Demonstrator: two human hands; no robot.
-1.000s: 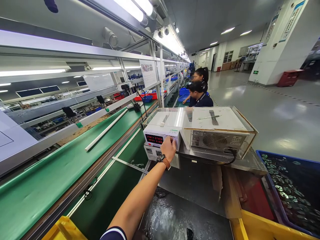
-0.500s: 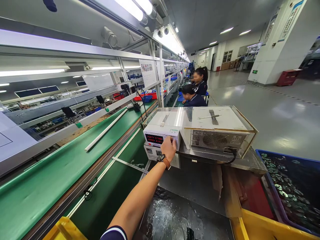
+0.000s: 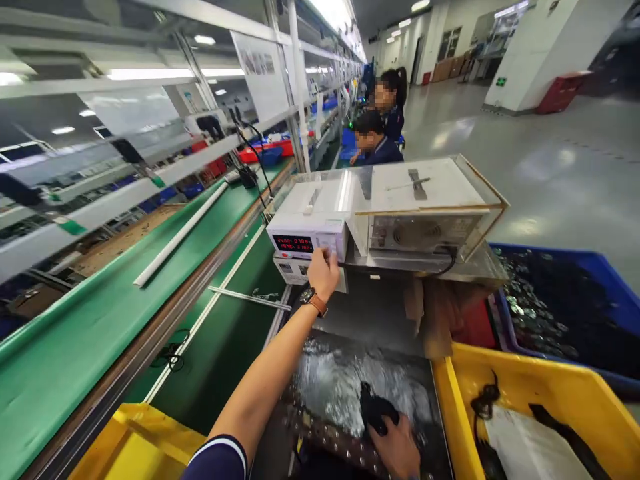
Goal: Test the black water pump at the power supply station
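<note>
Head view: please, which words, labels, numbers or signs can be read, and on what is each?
None can be read with certainty.
Display on the white unit: two rows of red digits, too blurred to quote surely.
Box below it: markings too small.
Hanging sheet: print too blurred.
Green sign on the pillar: too small.
</note>
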